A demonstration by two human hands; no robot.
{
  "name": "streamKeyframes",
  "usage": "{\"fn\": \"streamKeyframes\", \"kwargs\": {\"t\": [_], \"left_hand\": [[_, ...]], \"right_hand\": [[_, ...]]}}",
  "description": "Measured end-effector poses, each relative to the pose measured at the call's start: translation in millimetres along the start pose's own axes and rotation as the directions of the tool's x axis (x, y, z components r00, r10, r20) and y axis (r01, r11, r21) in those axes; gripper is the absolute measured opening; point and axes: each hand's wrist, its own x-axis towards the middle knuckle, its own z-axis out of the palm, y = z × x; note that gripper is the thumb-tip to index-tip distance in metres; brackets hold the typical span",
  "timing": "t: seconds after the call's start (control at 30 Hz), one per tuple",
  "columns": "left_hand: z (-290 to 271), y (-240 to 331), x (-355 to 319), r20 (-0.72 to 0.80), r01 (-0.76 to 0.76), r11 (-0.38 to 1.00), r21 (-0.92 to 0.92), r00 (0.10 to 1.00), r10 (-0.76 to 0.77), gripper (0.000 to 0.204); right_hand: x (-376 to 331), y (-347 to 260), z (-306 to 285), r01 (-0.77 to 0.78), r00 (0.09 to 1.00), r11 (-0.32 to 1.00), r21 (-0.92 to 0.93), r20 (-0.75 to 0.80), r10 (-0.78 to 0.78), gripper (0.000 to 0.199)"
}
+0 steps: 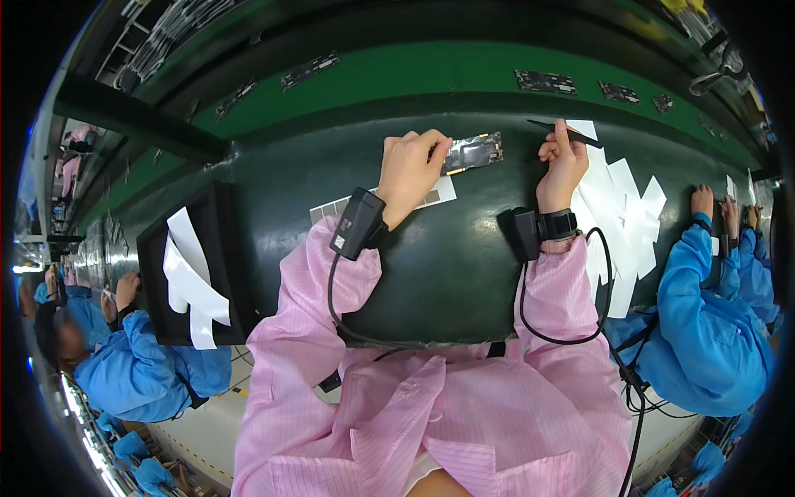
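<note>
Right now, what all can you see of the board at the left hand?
The board is a thin, dark rectangle with a glossy, film-like middle and small gold-coloured spots at its edges. It lies roughly crosswise, right end angled slightly away from the person. The left hand grips its left end; a white sheet sits close below. Whether it rests on the table isn't clear.

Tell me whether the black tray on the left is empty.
Not empty: in the black tray lie several white strips, crossing one another. Its dark floor shows beside them, so they do not cover it.
</note>
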Motion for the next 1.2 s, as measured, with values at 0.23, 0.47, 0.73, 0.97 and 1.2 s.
{"fn": "streamKeyframes", "kwargs": {"t": [0.23,0.47,0.73,0.97,1.2], "left_hand": [[-26.6,18.3,-54.1,0.008,-0.212,0.933,0.292,0.976,0.219,0.03],[-31.0,19.1,-107.7,0.191,-0.21,0.864,0.457,0.972,0.135,0.05],[-28.0,15.0,-99.9,0.152,-0.223,0.86,0.46,0.973,0.171,0.051],[-22.3,13.6,-99.9,0.132,-0.213,0.87,0.445,0.976,0.171,0.053],[-17.4,9.8,-100.1,0.179,-0.297,0.92,0.255,0.95,0.257,0.055]], "right_hand": [[-12.9,-3.8,6.7,-0.03,0.976,0.997,-0.071,0.214,0.044,0.017],[-47.9,-8.4,24.0,-0.056,0.829,0.948,-0.312,0.514,0.218,0.015],[-87.3,-9.7,32.5,0.394,0.722,0.8,-0.452,0.691,0.035,0.012],[-91.3,-7.1,35.0,0.373,0.734,0.788,-0.49,0.675,0.072,0.01],[-94.1,-9.0,38.7,0.492,0.692,0.736,-0.465,0.721,-0.007,0.009]]}}
